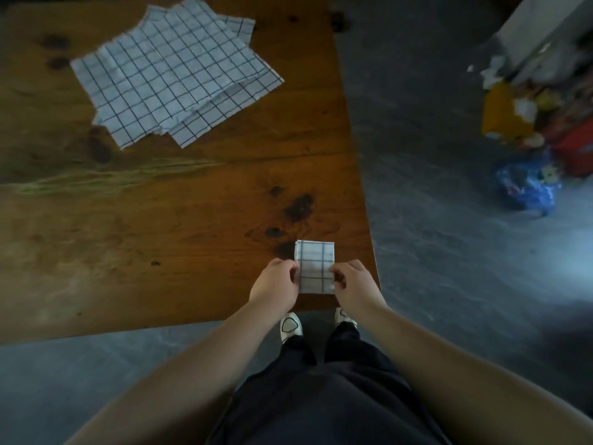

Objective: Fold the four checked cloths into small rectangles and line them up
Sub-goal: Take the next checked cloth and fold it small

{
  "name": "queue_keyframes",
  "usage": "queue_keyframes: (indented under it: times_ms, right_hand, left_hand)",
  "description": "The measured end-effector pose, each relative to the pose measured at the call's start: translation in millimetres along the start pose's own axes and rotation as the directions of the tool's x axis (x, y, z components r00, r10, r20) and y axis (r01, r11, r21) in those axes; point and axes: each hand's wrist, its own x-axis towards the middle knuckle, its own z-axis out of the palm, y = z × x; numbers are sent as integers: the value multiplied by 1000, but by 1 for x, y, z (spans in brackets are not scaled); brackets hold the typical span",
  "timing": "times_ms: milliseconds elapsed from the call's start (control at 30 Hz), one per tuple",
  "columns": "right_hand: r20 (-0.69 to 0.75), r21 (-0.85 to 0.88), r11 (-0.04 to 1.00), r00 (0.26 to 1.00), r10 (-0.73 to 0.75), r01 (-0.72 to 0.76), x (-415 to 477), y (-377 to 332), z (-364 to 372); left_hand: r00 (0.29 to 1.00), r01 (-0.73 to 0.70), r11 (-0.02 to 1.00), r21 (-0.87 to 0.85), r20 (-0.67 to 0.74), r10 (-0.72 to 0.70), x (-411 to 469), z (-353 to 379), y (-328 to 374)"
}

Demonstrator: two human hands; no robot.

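Far right, blurred beyond naming: a heap of clutter (526, 114) on the grey floor (433, 187), with a yellow shape, something red and a crumpled blue bag (528, 184), print on it too smeared to read. Cut off by the top and left edges: the far reaches of the wooden table (160, 236), dark knots scattered over its boards. Hidden under knuckles: the lower side edges of the folded cloth (315, 264). A small upright rectangle, white with a thin dark grid, lying flat at the table's near right corner, close to both edges. Pinched on its left edge by the left hand (274, 285) and on its right edge by the right hand (354, 284); fingers (290, 268) of each curled and bunched together, thumbs hard to tell apart from them. Well apart, toward the far left of the table: a loose pile of unfolded cloths (173, 78) in the same check, creased, fanned askew over one another, seemingly three, hard to count for the overlap. Below the table's near edge: white shoes (290, 327) and dark trousers (321, 396), partly covered by both forearms.
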Motion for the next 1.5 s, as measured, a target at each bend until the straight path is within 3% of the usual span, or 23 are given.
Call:
queue_keyframes:
  times_ms: [133,267,433,600,900,1100,1300,1500]
  right_hand:
    - [7,-19,1000,1000,-12,13,-5,-8,-23]
    - [-81,-54,997,995,-65,61,-6,-8,-67]
    - [-166,-144,986,980,-112,88,-7,4,-141]
    - [-301,-218,969,937,-177,113,-5,46,-224]
    - [-392,-279,949,884,-255,150,35,163,-406]
    - [-497,-252,959,834,-240,126,73,208,-523]
    - [-517,-261,956,816,-258,137,130,203,-598]
    - [-497,-327,930,806,-321,168,226,150,-650]
  left_hand:
    - [999,-25,997,74,32,23,-4,-14,8]
    - [989,-127,968,218,-51,141,-6,-35,39]
    - [920,-289,905,312,-169,352,-7,-53,117]
    - [851,-388,833,395,-192,488,8,-39,211]
    - [820,-411,790,455,-193,538,68,33,426]
    - [782,-433,758,488,-215,585,104,27,557]
    - [806,-376,785,493,-244,540,164,-2,622]
    - [805,-344,835,429,-324,498,253,-58,656]
